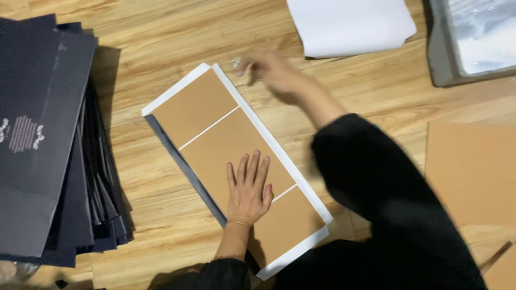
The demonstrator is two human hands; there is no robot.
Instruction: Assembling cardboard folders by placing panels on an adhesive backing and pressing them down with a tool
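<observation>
My left hand (248, 189) lies flat, fingers spread, on a brown cardboard panel (215, 139) made of three sections glued onto a white-edged sheet (279, 147) on the wooden floor. A dark strip of the sheet shows along its left edge. My right hand (271, 70) is blurred near the sheet's top right corner, fingers loosely curled just above the white border. I cannot tell whether it grips anything. A black sleeve covers my right arm.
A tall stack of dark navy sheets (43, 139) lies at the left. White paper (349, 24) sits at the top. A grey tray with plastic (473, 37) is at the top right. Brown cardboard pieces (473, 172) lie at the right.
</observation>
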